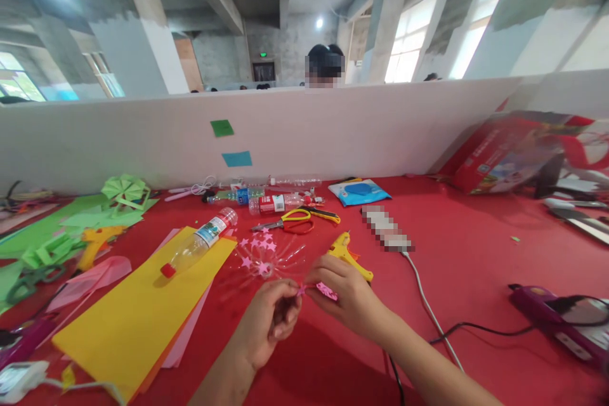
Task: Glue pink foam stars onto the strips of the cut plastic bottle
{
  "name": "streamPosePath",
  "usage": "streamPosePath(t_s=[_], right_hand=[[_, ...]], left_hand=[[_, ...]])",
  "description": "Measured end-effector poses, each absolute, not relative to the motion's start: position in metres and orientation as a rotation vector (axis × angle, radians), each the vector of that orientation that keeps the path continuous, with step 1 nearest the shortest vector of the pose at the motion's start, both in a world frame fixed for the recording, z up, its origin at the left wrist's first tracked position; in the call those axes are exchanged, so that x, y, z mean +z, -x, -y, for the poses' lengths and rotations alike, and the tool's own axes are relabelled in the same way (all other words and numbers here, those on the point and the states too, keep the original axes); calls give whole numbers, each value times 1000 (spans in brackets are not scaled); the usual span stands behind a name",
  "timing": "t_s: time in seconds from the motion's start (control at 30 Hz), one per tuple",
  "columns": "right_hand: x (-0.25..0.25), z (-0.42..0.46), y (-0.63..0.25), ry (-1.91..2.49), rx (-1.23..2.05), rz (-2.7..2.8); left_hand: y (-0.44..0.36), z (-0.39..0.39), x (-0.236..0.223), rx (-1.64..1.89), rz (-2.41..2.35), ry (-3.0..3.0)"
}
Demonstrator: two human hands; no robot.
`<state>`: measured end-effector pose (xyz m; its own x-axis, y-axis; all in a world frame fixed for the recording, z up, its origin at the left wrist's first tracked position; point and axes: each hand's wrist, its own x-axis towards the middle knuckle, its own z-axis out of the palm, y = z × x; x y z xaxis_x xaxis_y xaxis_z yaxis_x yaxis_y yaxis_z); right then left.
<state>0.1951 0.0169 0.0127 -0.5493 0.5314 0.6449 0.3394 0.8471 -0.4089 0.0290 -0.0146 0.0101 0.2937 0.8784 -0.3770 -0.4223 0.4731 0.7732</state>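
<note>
Over the red table, my left hand [276, 314] is closed, pinching a small pink paper star [301, 290] between thumb and fingertips. My right hand [349, 288] curls in from the other side, its fingertips meeting at the same star; its grip is partly hidden. Under the right fingers shows a pink patterned piece [327, 292], and whether the hand holds it I cannot tell. Just beyond the hands lies a clear plastic bottle cut into splayed strips [280, 261], with several pink stars [263, 268] on it. A yellow glue gun [343, 246] rests behind my right hand.
Scissors [292, 221] and plastic bottles [273, 204] lie toward the white partition [304, 133]. Yellow paper [137, 311] bears another bottle [202, 239] at left, near green paper pieces [124, 192]. A white cable [423, 292] and purple power strip [556, 323] are at right.
</note>
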Motion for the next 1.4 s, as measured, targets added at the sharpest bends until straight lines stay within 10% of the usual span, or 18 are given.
streamPosePath(t_s=[0.47,0.8,1.4], right_hand=[[25,-17,-189,548,408,2296],[30,-32,-173,802,592,2088],[7,-39,-149,970,954,1933]], left_hand=[[-16,20,14,852,-975,-749],[9,5,4,1275,-2002,-2425],[2,-1,-16,1424,-1817,-2393]])
